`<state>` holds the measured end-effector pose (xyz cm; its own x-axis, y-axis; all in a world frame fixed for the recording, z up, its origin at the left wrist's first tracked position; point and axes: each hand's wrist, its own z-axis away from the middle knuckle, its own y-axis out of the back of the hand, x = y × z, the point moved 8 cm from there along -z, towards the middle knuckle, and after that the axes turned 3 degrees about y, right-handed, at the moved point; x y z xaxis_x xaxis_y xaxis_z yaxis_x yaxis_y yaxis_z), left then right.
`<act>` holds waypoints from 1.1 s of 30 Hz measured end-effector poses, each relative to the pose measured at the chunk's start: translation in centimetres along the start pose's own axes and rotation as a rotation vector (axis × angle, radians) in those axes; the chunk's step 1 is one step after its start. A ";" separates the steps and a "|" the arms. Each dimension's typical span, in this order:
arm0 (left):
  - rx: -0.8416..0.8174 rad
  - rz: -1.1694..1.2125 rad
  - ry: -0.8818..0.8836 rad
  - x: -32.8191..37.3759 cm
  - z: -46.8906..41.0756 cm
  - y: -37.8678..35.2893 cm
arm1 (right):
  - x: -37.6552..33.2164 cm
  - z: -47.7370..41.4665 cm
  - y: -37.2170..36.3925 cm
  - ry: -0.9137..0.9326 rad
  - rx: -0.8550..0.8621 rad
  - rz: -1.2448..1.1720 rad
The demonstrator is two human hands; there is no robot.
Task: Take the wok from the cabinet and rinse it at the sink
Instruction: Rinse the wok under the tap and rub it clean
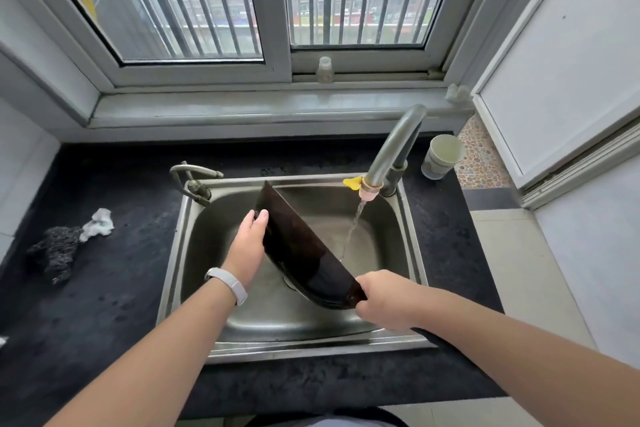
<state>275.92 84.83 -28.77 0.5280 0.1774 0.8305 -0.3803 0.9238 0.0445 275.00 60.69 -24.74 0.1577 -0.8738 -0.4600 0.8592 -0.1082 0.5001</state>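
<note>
A black wok (301, 250) is tipped steeply on its side inside the steel sink (408, 229), its open face turned right toward the running water. My right hand (384, 298) is closed around the wok's handle at the sink's front right. My left hand (249, 239) lies flat against the wok's outer wall on the left, fingers reaching to its rim. A thin stream of water falls from the grey faucet (391, 152) and lands in the basin beside the wok's face.
A black countertop (104, 288) surrounds the sink. On its left lie a dark scouring pad (55, 253) and a crumpled white tissue (98, 224). A paper cup (441, 156) stands right of the faucet. A second small tap (194, 177) sits at the sink's back left.
</note>
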 end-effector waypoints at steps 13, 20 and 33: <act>-0.011 -1.200 -1.213 4.9 7.3 -3.5 | 0.0 -0.7 -0.8 0.052 0.029 0.304; -0.051 -1.254 -1.298 5.0 6.9 -5.2 | 1.1 -0.9 -1.0 0.009 0.066 0.305; 0.013 -1.212 -1.290 6.1 7.9 -5.3 | 5.7 -0.3 -0.7 -0.255 -0.156 -0.146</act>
<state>275.20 78.34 -19.57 -0.3849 -0.9014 0.1985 -0.2753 0.3174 0.9075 275.41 55.95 -27.97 -0.0824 -0.9471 -0.3103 0.9310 -0.1842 0.3152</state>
